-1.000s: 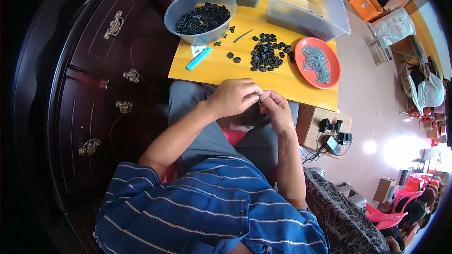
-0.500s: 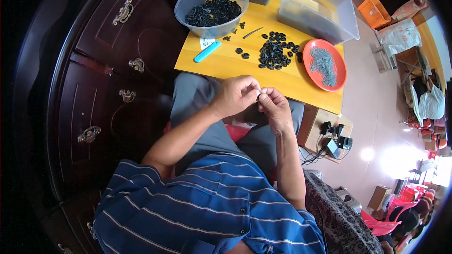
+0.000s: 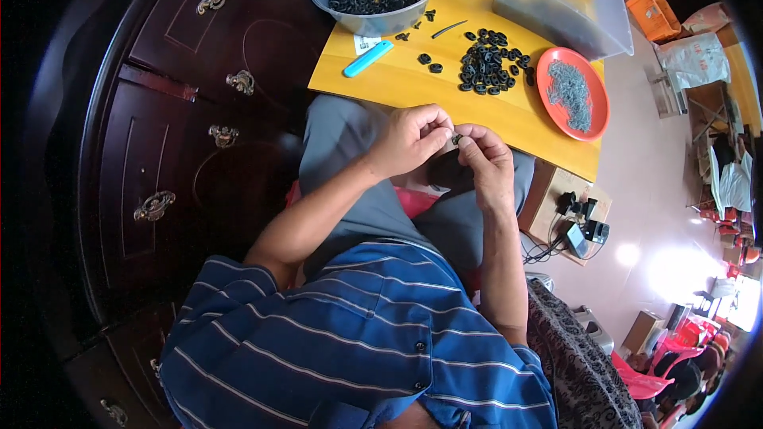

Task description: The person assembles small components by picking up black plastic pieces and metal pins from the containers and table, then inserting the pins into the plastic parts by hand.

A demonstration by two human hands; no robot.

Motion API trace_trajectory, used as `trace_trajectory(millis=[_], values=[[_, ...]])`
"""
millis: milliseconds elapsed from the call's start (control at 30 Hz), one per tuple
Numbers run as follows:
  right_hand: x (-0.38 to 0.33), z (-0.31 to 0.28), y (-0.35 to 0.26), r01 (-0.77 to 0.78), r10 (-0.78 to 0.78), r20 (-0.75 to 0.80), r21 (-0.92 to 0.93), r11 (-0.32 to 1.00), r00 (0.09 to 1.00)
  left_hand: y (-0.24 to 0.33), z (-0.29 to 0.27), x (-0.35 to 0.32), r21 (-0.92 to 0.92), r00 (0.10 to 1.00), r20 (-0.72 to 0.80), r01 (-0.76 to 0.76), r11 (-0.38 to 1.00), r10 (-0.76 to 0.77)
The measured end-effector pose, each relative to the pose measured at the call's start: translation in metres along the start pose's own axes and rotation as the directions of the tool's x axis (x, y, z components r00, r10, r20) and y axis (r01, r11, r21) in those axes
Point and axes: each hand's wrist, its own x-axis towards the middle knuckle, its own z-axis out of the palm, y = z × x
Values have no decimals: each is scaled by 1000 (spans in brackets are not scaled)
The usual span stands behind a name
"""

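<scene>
In front of the table edge, above my lap, my two hands meet with their fingertips almost touching. A small black part shows between the thumb and fingers of my right hand. My left hand is pinched closed against it; whatever its fingertips hold is too small to make out. Beyond them on the yellow table lies a pile of black oval ring-like parts. To its right sits a red plate heaped with thin silvery metal pieces.
A round clear tub of black parts stands at the back left, a clear rectangular bin at the back right. Near the front lies a light-blue cutter-like tool. A dark wooden cabinet borders the left; a wooden stool-like box carries electronic devices.
The view has shifted, so the table and its contents appear farther right and slightly higher. My hands stay together at the fingertips, and the small black part now shows more plainly between them.
</scene>
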Motion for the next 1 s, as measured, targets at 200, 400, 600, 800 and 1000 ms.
trace_trajectory(millis=[200, 400, 600, 800, 1000], values=[[2, -1, 3, 23, -24, 22, 34, 999, 999, -1, -3, -1, 9, 1000, 30, 0, 1000, 0], [3, -1, 4, 7, -8, 16, 32, 999, 1000, -5, -2, -1, 0, 1000, 9, 7, 1000, -7], [3, -2, 5, 12, -13, 23, 45, 999, 1000, 2, -2, -1, -24, 999, 22, 27, 999, -26], [4, -2, 5, 5, -6, 14, 36, 999, 1000, 0, -2, 0, -2, 999, 20, 25, 1000, -25], [4, -2, 5, -8, 8, 9, 33, 999, 1000, -1, -2, 0, 1, 1000, 24, 17, 1000, -17]])
